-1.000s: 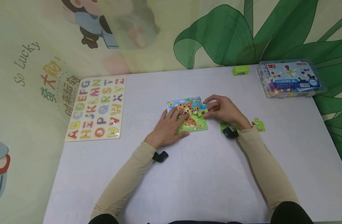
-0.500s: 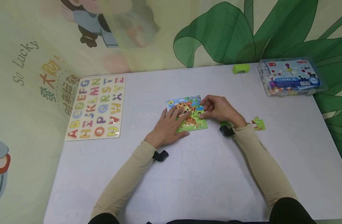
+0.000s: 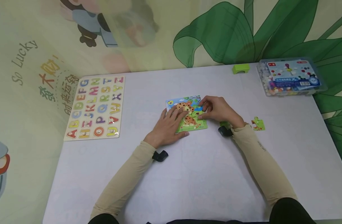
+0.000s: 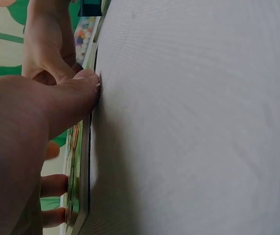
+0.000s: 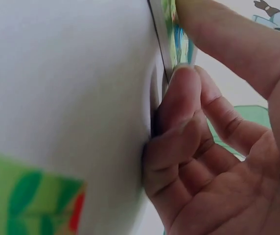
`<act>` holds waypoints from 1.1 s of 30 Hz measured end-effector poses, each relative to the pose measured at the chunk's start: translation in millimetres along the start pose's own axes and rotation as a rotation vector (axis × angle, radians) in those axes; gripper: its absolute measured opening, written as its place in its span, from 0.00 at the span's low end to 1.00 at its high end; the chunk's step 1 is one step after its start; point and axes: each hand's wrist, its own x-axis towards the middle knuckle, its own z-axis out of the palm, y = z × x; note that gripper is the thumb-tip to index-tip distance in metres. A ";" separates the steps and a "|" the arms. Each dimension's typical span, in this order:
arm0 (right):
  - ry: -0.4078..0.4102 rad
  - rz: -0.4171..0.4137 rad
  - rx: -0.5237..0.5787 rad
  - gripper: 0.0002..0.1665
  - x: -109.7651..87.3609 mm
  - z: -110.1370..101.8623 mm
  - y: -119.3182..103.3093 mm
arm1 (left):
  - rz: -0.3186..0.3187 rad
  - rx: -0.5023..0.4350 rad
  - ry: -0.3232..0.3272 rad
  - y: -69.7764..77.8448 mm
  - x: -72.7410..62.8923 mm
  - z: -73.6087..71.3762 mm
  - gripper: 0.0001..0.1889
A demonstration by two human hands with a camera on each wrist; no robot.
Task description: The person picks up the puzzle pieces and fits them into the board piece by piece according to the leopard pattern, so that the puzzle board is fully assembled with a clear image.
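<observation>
A leopard jigsaw puzzle (image 3: 197,126) in a thin tray lies mid-table in the head view. My left hand (image 3: 168,124) rests on its left part with fingers spread; in the left wrist view the thumb touches the tray's near edge. At the puzzle's right side, my right hand (image 3: 221,109) pinches a green puzzle piece (image 3: 197,114) between thumb and fingers. The right wrist view shows the thumb on the puzzle's face and curled fingers against its edge. A loose piece (image 3: 258,123) lies right of the right wrist, and another green piece (image 3: 223,123) is partly hidden beneath that wrist.
A wooden alphabet board (image 3: 108,107) lies at the left. Along the back edge stand a small green arch block (image 3: 240,68) and, at the right corner, a clear plastic box (image 3: 291,76) of coloured parts. A printed curtain hangs behind the table.
My right hand has moved slightly left, bringing the tilted piece into line with the puzzle's right side. The left hand has stayed in place on the puzzle.
</observation>
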 end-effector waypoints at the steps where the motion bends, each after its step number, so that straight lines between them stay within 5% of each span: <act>1: 0.000 0.003 -0.011 0.29 0.1 0.6 -1.6 | 0.004 -0.002 0.001 0.0 -0.1 0.0 0.44; 10: -0.008 0.025 -0.052 0.30 -1.8 1.6 -7.1 | 0.010 -0.004 -0.006 2.1 0.9 -1.3 0.39; 19: 0.041 0.006 -0.032 0.16 -0.5 2.3 -6.7 | 0.007 -0.015 0.000 4.2 2.8 -5.2 0.35; 33: 0.005 0.028 -0.009 0.18 -1.5 -2.2 -4.7 | 0.009 -0.021 0.017 3.2 1.2 -3.6 0.36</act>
